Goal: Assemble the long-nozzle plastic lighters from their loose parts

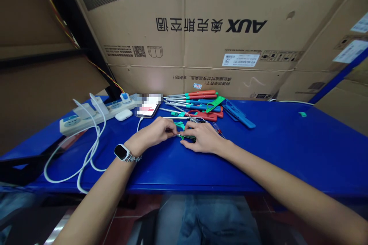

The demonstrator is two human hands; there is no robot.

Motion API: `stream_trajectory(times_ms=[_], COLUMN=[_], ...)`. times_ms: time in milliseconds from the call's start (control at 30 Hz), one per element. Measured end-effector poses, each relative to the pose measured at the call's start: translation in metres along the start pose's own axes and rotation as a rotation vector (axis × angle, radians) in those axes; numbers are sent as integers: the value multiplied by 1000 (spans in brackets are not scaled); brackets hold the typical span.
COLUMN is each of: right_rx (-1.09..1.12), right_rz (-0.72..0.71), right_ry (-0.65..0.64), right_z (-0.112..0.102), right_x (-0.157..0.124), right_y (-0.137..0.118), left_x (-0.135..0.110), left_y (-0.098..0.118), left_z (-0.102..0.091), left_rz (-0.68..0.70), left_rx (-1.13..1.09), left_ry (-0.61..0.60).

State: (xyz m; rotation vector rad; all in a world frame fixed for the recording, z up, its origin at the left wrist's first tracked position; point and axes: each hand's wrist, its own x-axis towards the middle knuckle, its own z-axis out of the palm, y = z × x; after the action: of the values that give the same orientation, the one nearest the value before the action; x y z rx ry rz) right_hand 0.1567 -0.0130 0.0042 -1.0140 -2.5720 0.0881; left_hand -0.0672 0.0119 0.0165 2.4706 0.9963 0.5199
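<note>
My left hand (161, 133), with a watch on its wrist, pinches the bright tip of a slim dark-green part (188, 137) low over the blue table. The fingers of my right hand (207, 138) close round the other end of that part, hiding much of it; its exact kind does not show. Just behind the fingertips lies a small green plastic piece (179, 125). Beyond my hands is a row of long-necked utility lighters (201, 95) with red and blue handles and metal barrels. Thin wires and small parts (217, 127) lie beside my right hand.
Blue handle shells (237, 114) and a green shell (215, 104) lie right of the lighters. A phone (149, 106), white earbud case (123, 115) and power strip (71, 123) with looping white cables are at the left. A large cardboard sheet (184, 46) stands behind the table (276, 153).
</note>
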Motion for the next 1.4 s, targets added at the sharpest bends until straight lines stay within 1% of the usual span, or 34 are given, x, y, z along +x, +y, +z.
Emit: stream_trajectory(times_ms=[133, 267, 400, 533, 767, 933, 1100, 1300, 1400], right_rx=[12, 42, 73, 94, 148, 211, 184, 141, 131], right_rz=[5, 28, 9, -10, -4, 17, 5, 1, 9], right_ry=[-6, 33, 67, 52, 38, 43, 38, 35, 36], right_z=[0, 3, 6, 6, 6, 7, 6, 3, 2], right_x=[1, 0, 0, 1, 3, 3, 3, 2, 1], right_y=[0, 3, 5, 7, 11, 13, 12, 8, 6], left_x=[0, 1, 2, 3, 3, 2, 2, 2, 3], left_y=[1, 8, 11, 10, 11, 7, 2, 11, 12], left_z=[-2, -2, -1, 0, 1, 0, 1, -1, -1], left_rz=[9, 28, 45, 58, 91, 87, 46, 66, 63], left_rx=[6, -18, -23, 3, 53, -4, -10, 18, 25], left_ry=[-10, -35, -36, -31, -30, -46, -25, -21, -27])
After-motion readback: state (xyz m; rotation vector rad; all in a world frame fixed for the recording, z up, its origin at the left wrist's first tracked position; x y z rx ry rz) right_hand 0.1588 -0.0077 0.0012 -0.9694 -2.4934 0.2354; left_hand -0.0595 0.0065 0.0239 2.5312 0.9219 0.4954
